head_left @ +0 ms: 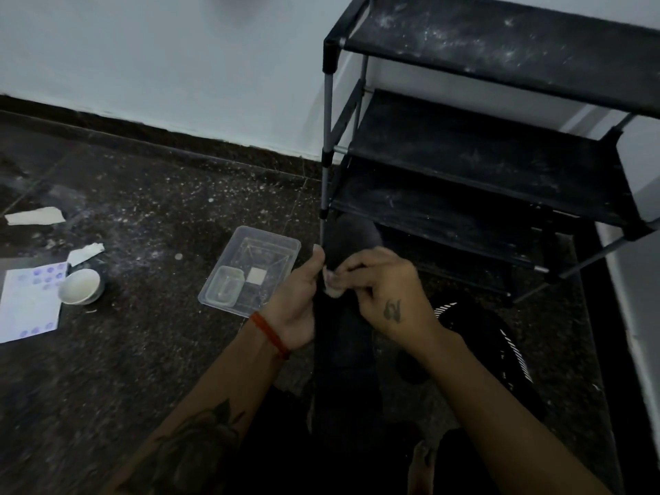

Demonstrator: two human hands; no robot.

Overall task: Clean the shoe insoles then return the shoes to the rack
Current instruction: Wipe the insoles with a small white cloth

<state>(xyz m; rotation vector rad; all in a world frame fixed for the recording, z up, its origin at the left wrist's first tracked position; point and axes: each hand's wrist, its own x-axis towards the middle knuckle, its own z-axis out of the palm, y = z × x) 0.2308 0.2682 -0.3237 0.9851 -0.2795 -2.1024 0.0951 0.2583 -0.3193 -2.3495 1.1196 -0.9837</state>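
A long dark insole stands upright in front of me, its top reaching the foot of the black shoe rack. My left hand grips the insole's left edge, thumb up. My right hand pinches a small pale pad against the insole's face. A black shoe with white stripes lies on the floor to the right, below the rack. The rack's shelves are dusty and bare.
A clear plastic tray holding a small tub and a white square lies left of my hands. Farther left are a white bowl, a printed sheet and paper scraps. Dark speckled floor, white wall behind.
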